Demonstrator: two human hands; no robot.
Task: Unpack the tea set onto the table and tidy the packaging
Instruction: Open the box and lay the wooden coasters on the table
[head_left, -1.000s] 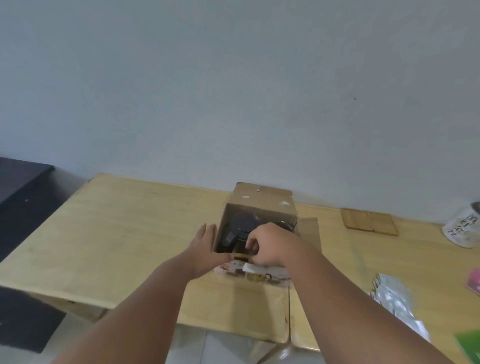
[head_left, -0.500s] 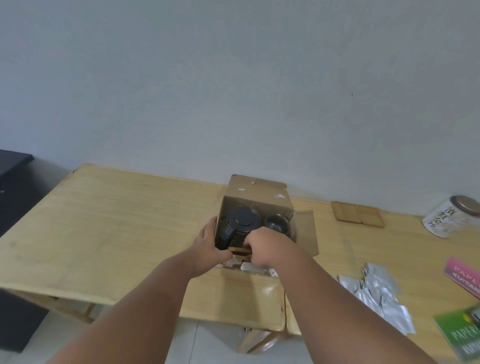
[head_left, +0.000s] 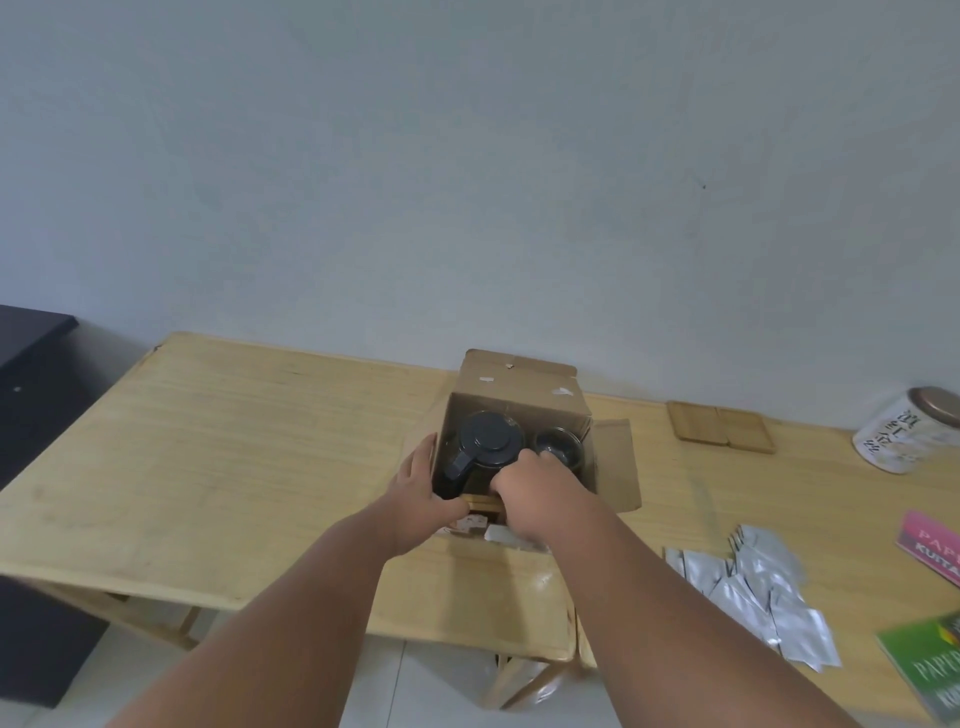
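An open cardboard box (head_left: 519, 387) is sitting near the worktop's (head_left: 234, 441) far edge, holding a dark teapot (head_left: 485, 447) and a glass cup (head_left: 558, 449) side by side. The left hand (head_left: 421, 491) is lying spread against the box's left wall. The right hand (head_left: 530, 491) is reaching inside with fingers curled; what they are pinching cannot be told. Silver sachets (head_left: 763, 582) are lying toward the near right corner.

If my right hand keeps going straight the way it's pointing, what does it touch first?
Most likely the dark cup inside the cardboard box: your right hand reaches over the near edge with its fingers aimed at the cup, just right of the black-lidded teapot. Depth is unclear; they may already touch.
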